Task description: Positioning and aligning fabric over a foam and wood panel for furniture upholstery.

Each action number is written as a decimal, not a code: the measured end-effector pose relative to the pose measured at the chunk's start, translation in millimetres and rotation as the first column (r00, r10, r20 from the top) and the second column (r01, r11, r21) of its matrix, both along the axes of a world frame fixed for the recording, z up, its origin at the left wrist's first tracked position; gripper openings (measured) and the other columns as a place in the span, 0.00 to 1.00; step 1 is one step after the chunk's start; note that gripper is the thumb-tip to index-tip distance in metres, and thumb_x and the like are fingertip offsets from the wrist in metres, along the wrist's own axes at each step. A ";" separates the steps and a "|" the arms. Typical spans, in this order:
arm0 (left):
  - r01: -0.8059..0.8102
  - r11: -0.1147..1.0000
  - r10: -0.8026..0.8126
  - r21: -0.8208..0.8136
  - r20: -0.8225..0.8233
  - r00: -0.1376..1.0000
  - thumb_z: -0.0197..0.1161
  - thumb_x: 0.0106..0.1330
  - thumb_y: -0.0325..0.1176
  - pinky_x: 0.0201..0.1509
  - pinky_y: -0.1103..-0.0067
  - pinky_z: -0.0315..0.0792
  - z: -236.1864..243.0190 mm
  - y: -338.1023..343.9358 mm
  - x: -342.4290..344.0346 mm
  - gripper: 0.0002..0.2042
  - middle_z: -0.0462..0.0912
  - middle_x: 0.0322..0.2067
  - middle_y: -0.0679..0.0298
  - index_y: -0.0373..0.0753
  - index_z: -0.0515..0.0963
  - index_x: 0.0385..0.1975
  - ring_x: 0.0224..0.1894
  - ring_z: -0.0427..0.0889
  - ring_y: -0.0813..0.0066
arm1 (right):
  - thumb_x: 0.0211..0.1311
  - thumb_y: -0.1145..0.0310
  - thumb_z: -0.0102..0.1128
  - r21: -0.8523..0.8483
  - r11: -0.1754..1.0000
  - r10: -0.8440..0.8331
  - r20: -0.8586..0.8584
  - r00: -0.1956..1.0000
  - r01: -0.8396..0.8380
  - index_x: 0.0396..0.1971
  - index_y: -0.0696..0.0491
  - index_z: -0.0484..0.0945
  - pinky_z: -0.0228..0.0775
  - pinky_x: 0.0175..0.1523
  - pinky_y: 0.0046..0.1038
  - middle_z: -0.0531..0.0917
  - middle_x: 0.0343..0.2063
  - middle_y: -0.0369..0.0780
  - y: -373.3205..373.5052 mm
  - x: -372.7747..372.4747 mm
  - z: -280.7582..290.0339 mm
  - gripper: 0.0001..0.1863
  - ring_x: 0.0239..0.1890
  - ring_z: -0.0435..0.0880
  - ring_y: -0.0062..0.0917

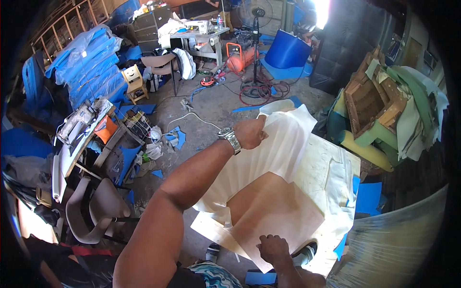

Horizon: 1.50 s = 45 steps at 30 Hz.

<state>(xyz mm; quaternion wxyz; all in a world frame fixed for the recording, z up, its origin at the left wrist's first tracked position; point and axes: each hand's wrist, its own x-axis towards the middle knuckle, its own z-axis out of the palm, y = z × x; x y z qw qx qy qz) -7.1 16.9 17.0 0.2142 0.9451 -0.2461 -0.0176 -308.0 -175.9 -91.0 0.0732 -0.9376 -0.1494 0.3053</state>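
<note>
My left hand (250,133), with a silver watch on its wrist, is closed on the upper left part of a sheet of pleated white fabric (286,143). The fabric drapes across a pale board or tabletop (318,167) and partly over a smooth brown sheet (288,209). My right hand (273,249) is low over the brown sheet, fingers curled; what is beneath them, if anything, is hidden. Loose white material (338,192) lies along the board's right side.
Piled frames and foam (375,105) stand right; a plastic-wrapped object (389,240) is lower right. Sewing machines (79,122) (199,26), grey chairs (98,209) and blue foam stacks (86,67) are left and behind. A fan (255,48), orange compressor (240,60), hoses and scraps occupy the floor ahead.
</note>
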 end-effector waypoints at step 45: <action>-0.015 1.000 0.015 -0.007 0.004 1.000 0.62 0.65 0.41 0.43 0.54 0.72 -2.4 0.3 0.9 0.21 0.81 0.36 0.42 0.34 0.65 0.48 0.41 0.81 0.40 | 0.67 0.52 0.55 -0.009 1.000 0.025 -0.001 1.000 -0.025 0.44 0.52 0.78 0.75 0.49 0.45 0.83 0.41 0.47 1.0 0.6 -4.1 0.18 0.46 0.83 0.43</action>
